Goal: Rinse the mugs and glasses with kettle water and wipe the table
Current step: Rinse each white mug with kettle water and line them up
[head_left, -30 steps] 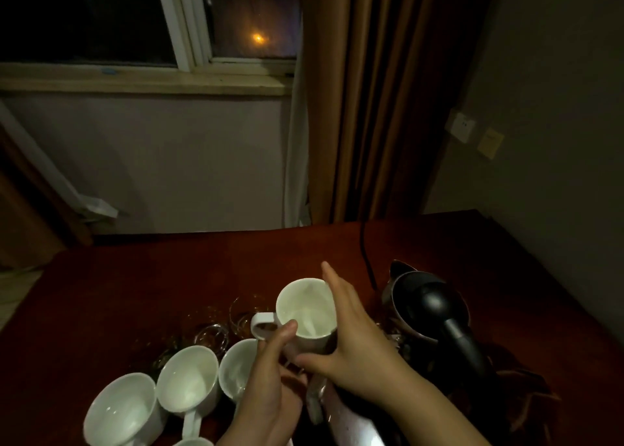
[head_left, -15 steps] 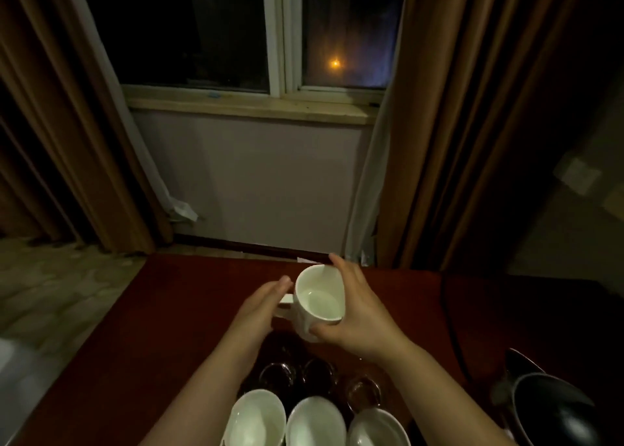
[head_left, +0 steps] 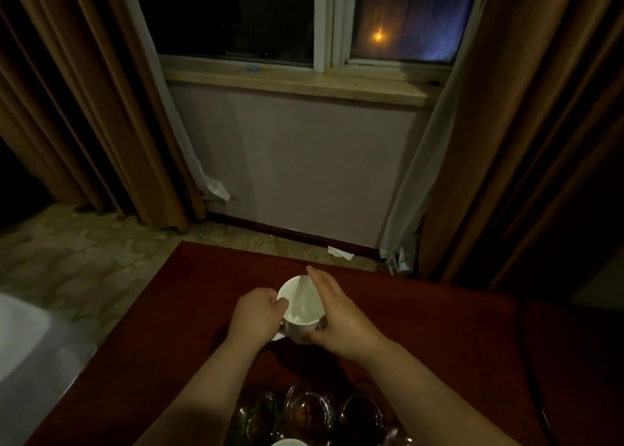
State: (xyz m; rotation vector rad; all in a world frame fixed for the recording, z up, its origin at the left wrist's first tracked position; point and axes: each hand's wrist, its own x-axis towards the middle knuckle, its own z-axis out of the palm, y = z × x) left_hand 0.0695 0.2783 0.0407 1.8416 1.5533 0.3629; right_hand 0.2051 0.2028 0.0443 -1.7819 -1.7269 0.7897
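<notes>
Dim room at night, no readable writing, brand or label anywhere in view. Brown curtains (head_left: 84,101) hanging at 10 and 2 o'clock, framing a dark window (head_left: 304,20) at 12 with one orange light (head_left: 379,36) glowing behind the right pane. Pale wall panel (head_left: 297,162) below the sill, patterned floor (head_left: 77,260) at 9 o'clock, scraps of white paper lying along the skirting.

Dark red table (head_left: 422,337) filling the lower half, far edge running across just beyond the hands, left edge slanting down toward 7 o'clock; bare table top spreading toward 3 o'clock, strip of floor between the far edge and the wall. Pale, blurred object (head_left: 20,337) at 8 o'clock, identity unclear.

Held above the table near centre, slightly toward 6 o'clock: plain white mug (head_left: 302,307), glossy, unmarked, tilted with its mouth turned up toward the camera, a little clear liquid seemingly pooled inside. Left hand (head_left: 257,317) curled at the mug's 9 o'clock side, thumb hooked over the rim, handle largely hidden behind the fingers. Right hand (head_left: 339,314) cupped against the 3 o'clock side, fingers extended along the wall, thumb pressed under the base.

Clear glasses (head_left: 309,408) clustered at 6 o'clock, near the bottom edge, well apart from the held mug. White rim of a second mug (head_left: 288,442) barely showing at the very bottom.
</notes>
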